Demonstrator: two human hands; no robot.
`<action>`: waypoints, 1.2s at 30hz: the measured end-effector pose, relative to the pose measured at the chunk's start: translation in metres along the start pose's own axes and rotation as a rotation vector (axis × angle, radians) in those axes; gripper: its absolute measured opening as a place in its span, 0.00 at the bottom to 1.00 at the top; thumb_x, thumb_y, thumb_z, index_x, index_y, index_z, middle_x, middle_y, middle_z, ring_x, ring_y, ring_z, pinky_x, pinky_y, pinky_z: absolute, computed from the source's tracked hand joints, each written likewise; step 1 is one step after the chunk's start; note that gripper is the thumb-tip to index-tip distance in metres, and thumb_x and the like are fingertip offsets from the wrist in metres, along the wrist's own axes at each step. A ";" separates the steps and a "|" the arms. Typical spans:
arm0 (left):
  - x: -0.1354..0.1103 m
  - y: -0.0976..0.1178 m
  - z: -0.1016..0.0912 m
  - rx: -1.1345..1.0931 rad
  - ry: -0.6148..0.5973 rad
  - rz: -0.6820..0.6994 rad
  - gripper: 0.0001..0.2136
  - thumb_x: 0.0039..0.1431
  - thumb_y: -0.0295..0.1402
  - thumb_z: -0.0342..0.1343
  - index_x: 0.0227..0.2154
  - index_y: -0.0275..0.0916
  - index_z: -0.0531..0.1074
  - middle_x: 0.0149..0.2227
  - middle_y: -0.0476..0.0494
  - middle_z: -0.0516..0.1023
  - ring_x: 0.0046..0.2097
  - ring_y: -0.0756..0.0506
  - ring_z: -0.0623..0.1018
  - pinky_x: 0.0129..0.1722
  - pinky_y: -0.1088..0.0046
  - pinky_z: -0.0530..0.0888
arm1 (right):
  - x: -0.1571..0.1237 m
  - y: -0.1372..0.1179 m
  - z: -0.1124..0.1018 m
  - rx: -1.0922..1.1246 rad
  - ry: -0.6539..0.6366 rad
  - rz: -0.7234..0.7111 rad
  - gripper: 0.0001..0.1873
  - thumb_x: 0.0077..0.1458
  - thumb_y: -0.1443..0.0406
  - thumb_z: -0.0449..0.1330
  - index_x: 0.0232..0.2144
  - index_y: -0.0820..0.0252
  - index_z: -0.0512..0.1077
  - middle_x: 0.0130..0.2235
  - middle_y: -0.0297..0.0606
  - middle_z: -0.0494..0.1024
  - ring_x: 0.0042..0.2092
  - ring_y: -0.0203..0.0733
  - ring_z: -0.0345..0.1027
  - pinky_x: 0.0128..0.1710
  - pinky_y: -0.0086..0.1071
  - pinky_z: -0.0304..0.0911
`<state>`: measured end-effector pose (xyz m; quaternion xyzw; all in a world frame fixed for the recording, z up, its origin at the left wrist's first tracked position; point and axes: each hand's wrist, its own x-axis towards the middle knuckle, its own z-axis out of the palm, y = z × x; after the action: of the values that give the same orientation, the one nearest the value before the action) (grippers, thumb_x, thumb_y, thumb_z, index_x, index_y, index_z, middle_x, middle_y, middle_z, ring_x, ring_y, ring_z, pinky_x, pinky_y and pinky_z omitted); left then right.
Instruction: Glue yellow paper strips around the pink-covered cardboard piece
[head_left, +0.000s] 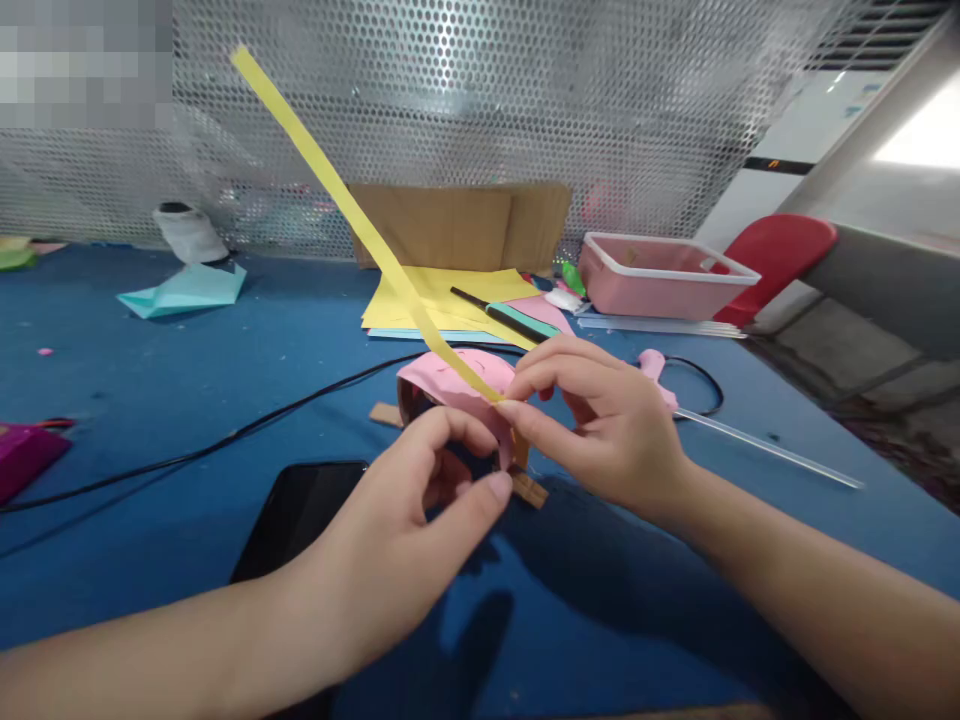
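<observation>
Pinching the lower end of a long yellow paper strip (pixel 352 215) with right hand (pixel 600 420), thumb and forefinger clamped together, against a pink paper arch (pixel 450 385) on the blue table (pixel 187 400). Curling left hand (pixel 405 530) around the arch's near side, grip unclear. Likely needing firm, even pressure and a straight strip.

Two bare arms come in from the bottom and meet in the middle. The left arm (pixel 150 650) comes from the low left corner and the right arm (pixel 825 590) from the low right.

The left hand (pixel 397 540) shows its back. Its fingers (pixel 442 430) curl in like a loose hook, and its thumb (pixel 480 500) sticks out to the right.

The right hand (pixel 607 430) sits just beside it, a bit higher. Its thumb and first finger are pressed tight together at the tips, pointing left. The hands are very close.
</observation>
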<state>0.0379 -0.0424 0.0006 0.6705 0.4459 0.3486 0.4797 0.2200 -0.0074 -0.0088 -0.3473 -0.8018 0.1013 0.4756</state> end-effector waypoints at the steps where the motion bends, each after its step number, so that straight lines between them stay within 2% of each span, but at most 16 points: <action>1: 0.001 -0.004 0.005 -0.113 0.049 -0.093 0.08 0.56 0.37 0.55 0.33 0.39 0.65 0.35 0.47 0.73 0.35 0.49 0.74 0.31 0.74 0.72 | 0.000 -0.001 0.000 0.002 0.006 0.001 0.04 0.53 0.70 0.61 0.27 0.59 0.71 0.30 0.35 0.74 0.35 0.36 0.69 0.35 0.32 0.66; 4: 0.006 -0.006 0.013 -0.337 0.120 -0.239 0.10 0.53 0.34 0.59 0.37 0.38 0.67 0.38 0.45 0.75 0.42 0.45 0.75 0.40 0.69 0.73 | -0.001 -0.003 0.001 0.006 0.019 0.005 0.04 0.53 0.70 0.61 0.27 0.59 0.71 0.30 0.35 0.74 0.34 0.36 0.69 0.35 0.32 0.65; 6: 0.009 -0.005 0.016 -0.449 0.118 -0.236 0.14 0.53 0.31 0.59 0.43 0.40 0.68 0.42 0.45 0.76 0.47 0.45 0.75 0.47 0.68 0.71 | -0.001 -0.004 0.003 0.002 0.033 0.022 0.04 0.52 0.71 0.61 0.26 0.59 0.71 0.30 0.34 0.75 0.34 0.36 0.69 0.35 0.32 0.65; 8: 0.013 -0.004 0.018 -0.539 0.092 -0.182 0.16 0.55 0.29 0.58 0.47 0.42 0.68 0.45 0.46 0.76 0.49 0.46 0.74 0.49 0.69 0.70 | -0.002 -0.004 0.004 0.005 0.050 0.045 0.05 0.51 0.71 0.61 0.26 0.58 0.70 0.30 0.34 0.75 0.34 0.36 0.69 0.35 0.32 0.65; 11: 0.021 -0.005 0.018 -0.568 0.087 -0.081 0.12 0.58 0.31 0.57 0.46 0.40 0.69 0.44 0.46 0.76 0.46 0.46 0.74 0.48 0.69 0.71 | -0.002 -0.003 0.006 0.035 0.093 0.091 0.06 0.51 0.71 0.61 0.25 0.59 0.70 0.29 0.34 0.74 0.34 0.36 0.68 0.35 0.32 0.65; 16: 0.033 -0.008 0.014 -0.426 0.078 0.025 0.09 0.59 0.35 0.58 0.39 0.37 0.71 0.40 0.44 0.77 0.41 0.47 0.75 0.45 0.68 0.73 | -0.001 -0.001 0.004 0.084 0.168 0.173 0.06 0.52 0.68 0.60 0.24 0.59 0.69 0.28 0.34 0.72 0.32 0.36 0.66 0.33 0.33 0.63; 24: 0.030 -0.006 0.007 -0.287 0.095 0.127 0.08 0.56 0.36 0.61 0.32 0.36 0.78 0.28 0.47 0.77 0.30 0.51 0.73 0.29 0.78 0.72 | 0.002 -0.006 -0.007 0.079 0.143 0.158 0.09 0.47 0.72 0.61 0.21 0.58 0.66 0.26 0.31 0.70 0.29 0.35 0.64 0.29 0.32 0.61; 31: 0.028 -0.005 0.009 -0.304 0.164 0.152 0.09 0.56 0.35 0.61 0.38 0.38 0.80 0.32 0.46 0.81 0.32 0.51 0.76 0.31 0.78 0.75 | 0.000 -0.007 -0.002 0.103 0.204 0.047 0.09 0.49 0.74 0.61 0.23 0.58 0.67 0.28 0.32 0.71 0.33 0.36 0.67 0.35 0.34 0.65; 34: 0.027 -0.005 0.010 -0.345 0.141 0.161 0.11 0.57 0.33 0.60 0.41 0.39 0.79 0.35 0.45 0.82 0.34 0.49 0.78 0.32 0.77 0.76 | -0.001 -0.009 0.001 0.045 0.227 -0.003 0.10 0.48 0.75 0.61 0.23 0.58 0.67 0.28 0.32 0.72 0.33 0.36 0.67 0.35 0.34 0.65; 36: 0.026 -0.005 0.010 -0.355 0.115 0.181 0.11 0.58 0.33 0.59 0.43 0.38 0.79 0.36 0.44 0.82 0.31 0.50 0.77 0.29 0.77 0.76 | -0.002 -0.010 0.004 0.014 0.242 -0.017 0.10 0.48 0.75 0.62 0.23 0.58 0.67 0.28 0.32 0.72 0.33 0.36 0.67 0.35 0.34 0.64</action>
<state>0.0546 -0.0207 -0.0065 0.5918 0.3420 0.5010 0.5309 0.2128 -0.0159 -0.0074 -0.3469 -0.7408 0.0601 0.5721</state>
